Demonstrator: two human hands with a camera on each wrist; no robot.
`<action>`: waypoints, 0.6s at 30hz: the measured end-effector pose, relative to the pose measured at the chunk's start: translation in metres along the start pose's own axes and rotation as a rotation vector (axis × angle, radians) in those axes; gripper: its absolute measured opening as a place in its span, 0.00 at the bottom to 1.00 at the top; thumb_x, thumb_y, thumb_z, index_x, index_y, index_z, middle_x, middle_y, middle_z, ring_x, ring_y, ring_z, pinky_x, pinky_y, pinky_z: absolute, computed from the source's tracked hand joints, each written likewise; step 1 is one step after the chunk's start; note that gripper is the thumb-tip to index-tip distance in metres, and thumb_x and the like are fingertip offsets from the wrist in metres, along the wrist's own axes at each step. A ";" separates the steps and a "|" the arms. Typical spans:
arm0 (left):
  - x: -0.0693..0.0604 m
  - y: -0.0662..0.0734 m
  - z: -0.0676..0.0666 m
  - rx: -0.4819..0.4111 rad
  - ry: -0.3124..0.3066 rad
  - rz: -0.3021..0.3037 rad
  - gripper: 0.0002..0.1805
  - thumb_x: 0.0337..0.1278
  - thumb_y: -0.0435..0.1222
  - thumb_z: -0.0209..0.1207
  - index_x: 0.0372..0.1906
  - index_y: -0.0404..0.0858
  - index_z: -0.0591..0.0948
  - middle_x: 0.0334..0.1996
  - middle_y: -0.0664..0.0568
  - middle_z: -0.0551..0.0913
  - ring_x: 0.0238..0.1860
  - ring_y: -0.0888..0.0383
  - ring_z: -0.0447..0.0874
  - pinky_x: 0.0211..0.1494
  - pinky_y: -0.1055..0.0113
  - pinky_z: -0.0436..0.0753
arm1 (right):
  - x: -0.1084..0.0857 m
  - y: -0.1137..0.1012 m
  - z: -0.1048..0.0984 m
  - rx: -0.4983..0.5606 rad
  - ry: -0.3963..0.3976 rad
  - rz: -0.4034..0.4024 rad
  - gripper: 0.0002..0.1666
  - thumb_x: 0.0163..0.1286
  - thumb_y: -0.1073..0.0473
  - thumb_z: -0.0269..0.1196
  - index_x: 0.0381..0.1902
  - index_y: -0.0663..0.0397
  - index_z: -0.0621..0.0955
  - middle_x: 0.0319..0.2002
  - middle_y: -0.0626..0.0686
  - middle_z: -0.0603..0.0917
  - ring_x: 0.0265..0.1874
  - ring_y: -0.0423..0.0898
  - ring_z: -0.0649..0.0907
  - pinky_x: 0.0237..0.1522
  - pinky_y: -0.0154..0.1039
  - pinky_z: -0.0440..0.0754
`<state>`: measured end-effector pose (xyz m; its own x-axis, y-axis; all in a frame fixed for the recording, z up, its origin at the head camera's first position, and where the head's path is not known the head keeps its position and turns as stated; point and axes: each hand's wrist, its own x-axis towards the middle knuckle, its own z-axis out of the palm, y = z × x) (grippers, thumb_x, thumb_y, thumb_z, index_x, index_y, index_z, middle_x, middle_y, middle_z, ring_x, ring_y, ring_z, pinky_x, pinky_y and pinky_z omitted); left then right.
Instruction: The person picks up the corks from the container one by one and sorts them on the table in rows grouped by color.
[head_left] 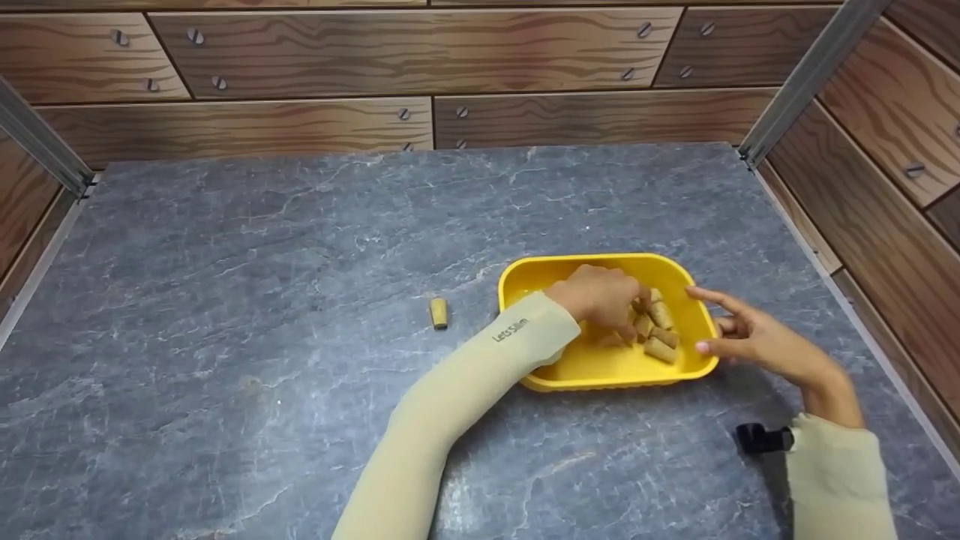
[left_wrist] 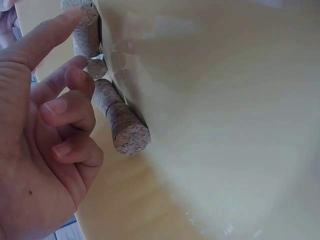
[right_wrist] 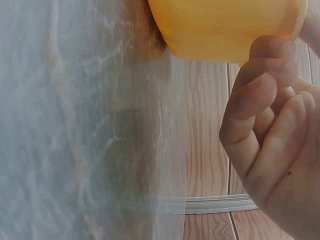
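Observation:
My left hand (head_left: 604, 300) is inside a yellow plastic tub (head_left: 600, 379). In the left wrist view its index finger (left_wrist: 47, 40) stretches to a cork stopper (left_wrist: 86, 37), while the other fingers bend loosely with nothing seen between them; the thumb is out of sight. More cork stoppers (head_left: 660, 349) lie heaped at the tub's right end, partly hidden by that hand. My right hand (head_left: 780, 349) holds the tub's right rim, thumb and index finger over the edge and the remaining fingers curled against the outer wall. A single tapered cork (head_left: 439, 313) stands apart, left of the tub.
The grey marbled tabletop (head_left: 225, 300) reaches back to a wood-patterned wall (head_left: 405, 52). Metal rails (head_left: 814, 82) run up at the back corners. A small black wrist mount (head_left: 763, 438) sticks out from the right sleeve.

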<state>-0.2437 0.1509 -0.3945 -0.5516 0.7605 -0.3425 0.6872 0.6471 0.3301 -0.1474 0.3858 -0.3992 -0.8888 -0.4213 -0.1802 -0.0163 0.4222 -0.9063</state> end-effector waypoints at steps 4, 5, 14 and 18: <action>0.000 0.001 0.001 0.019 0.002 0.011 0.24 0.54 0.53 0.65 0.58 0.59 0.77 0.45 0.62 0.80 0.45 0.62 0.73 0.51 0.70 0.73 | 0.000 0.000 -0.001 0.003 -0.001 0.002 0.41 0.67 0.70 0.59 0.74 0.51 0.57 0.34 0.44 0.86 0.23 0.35 0.77 0.26 0.33 0.76; 0.000 0.001 0.001 0.023 0.001 0.016 0.24 0.54 0.52 0.65 0.58 0.60 0.77 0.45 0.62 0.80 0.45 0.63 0.73 0.51 0.70 0.73 | 0.000 0.001 -0.001 0.005 -0.002 0.002 0.41 0.67 0.70 0.59 0.74 0.51 0.57 0.33 0.44 0.86 0.23 0.35 0.77 0.26 0.33 0.76; 0.000 0.003 0.004 0.067 0.012 0.040 0.14 0.56 0.50 0.63 0.49 0.59 0.80 0.42 0.64 0.80 0.43 0.64 0.73 0.47 0.70 0.73 | -0.001 0.004 0.000 0.030 -0.016 -0.015 0.41 0.67 0.71 0.57 0.74 0.51 0.57 0.34 0.45 0.86 0.21 0.34 0.74 0.25 0.33 0.74; 0.000 0.003 0.003 0.085 0.021 0.042 0.10 0.57 0.49 0.62 0.44 0.57 0.80 0.41 0.64 0.80 0.42 0.64 0.73 0.44 0.70 0.73 | 0.000 0.003 0.000 0.027 -0.019 -0.019 0.41 0.67 0.71 0.57 0.74 0.50 0.56 0.33 0.45 0.86 0.22 0.34 0.74 0.25 0.33 0.74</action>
<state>-0.2402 0.1530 -0.3966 -0.5310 0.7882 -0.3111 0.7470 0.6088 0.2672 -0.1474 0.3873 -0.4015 -0.8796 -0.4442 -0.1703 -0.0201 0.3923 -0.9196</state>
